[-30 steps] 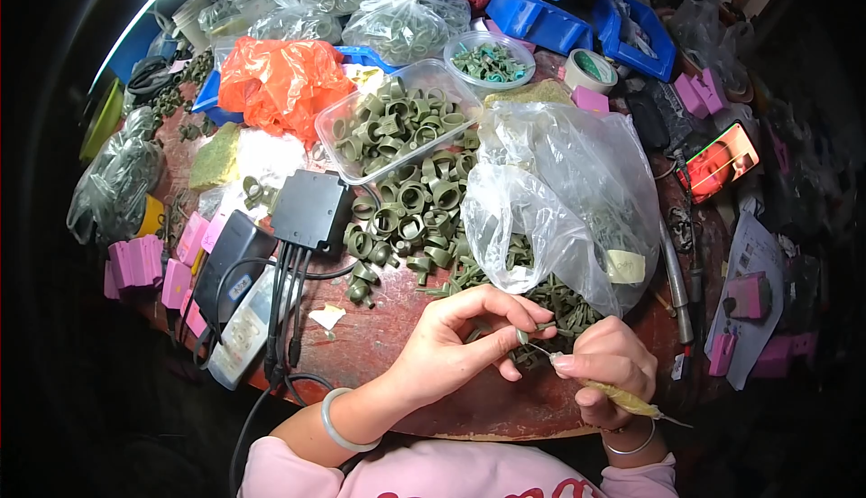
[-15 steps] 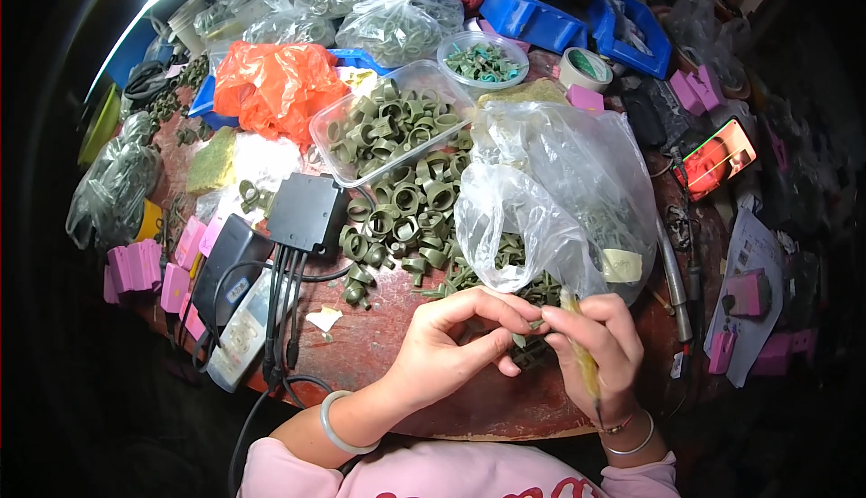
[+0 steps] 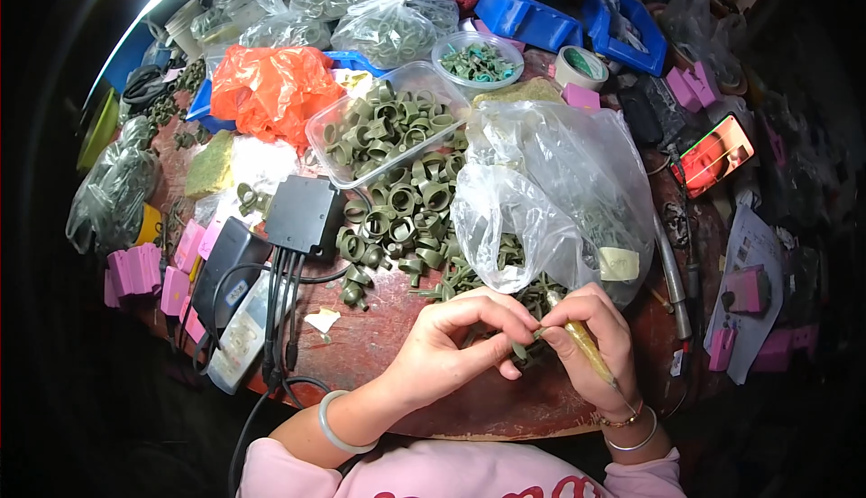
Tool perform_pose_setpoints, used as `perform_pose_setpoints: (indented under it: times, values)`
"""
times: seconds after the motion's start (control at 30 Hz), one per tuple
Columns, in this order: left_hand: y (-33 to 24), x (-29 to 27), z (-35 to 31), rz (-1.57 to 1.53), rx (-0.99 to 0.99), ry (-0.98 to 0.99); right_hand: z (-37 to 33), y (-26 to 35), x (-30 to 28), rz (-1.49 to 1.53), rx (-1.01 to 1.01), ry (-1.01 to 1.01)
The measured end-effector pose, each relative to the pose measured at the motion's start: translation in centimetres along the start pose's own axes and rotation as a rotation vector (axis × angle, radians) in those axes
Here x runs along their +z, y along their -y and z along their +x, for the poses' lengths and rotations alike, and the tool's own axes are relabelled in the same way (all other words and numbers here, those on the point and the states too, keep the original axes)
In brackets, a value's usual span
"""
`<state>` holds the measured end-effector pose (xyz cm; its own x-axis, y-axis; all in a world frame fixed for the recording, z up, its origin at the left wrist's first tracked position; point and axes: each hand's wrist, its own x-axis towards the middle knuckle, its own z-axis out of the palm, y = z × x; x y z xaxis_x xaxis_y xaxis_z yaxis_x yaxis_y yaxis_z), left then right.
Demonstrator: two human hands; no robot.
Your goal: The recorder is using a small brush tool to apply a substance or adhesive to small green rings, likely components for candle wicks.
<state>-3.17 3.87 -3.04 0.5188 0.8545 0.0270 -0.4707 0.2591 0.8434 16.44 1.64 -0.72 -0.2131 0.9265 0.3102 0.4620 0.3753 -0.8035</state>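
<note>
My left hand [image 3: 451,340] is pinched on a small green leaf-like piece [image 3: 520,351], just above the near part of the table. Close against its fingertips, my right hand [image 3: 600,340] grips a pen-like tool [image 3: 588,352] with a yellowish wrapped handle and a thin wire at its rear end. Fingers partly cover the tool's tip, so its contact with the piece cannot be made out. Beyond both hands lie loose narrow green pieces [image 3: 460,280], some spilling from under a clear plastic bag [image 3: 559,155]. Olive-green rings [image 3: 410,196] are heaped to the left of the bag.
A clear tray [image 3: 329,166] of rings stands behind the heap. A black box [image 3: 305,214] with cables sits at left, near pink blocks [image 3: 135,268]. A round tub [image 3: 478,62] holds green bits. At right lie a metal rod-shaped tool [image 3: 672,281] and a lit phone [image 3: 713,155].
The pen-like tool has tilted, its rear end swinging right and its front leftward, as my right hand turned. My left hand stays almost still, with the green piece.
</note>
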Motion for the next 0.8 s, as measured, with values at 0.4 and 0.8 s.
perform_pose_setpoints:
  times: [0.4,0.8]
  values:
    - [-0.5,-0.3,-0.1,-0.152,-0.321,-0.114,-0.4,-0.1,0.1,-0.004,-0.082,-0.077]
    - [-0.4,-0.5,-0.1,-0.285,-0.293,-0.187,-1.4,0.5,0.0,-0.019,-0.340,-0.042]
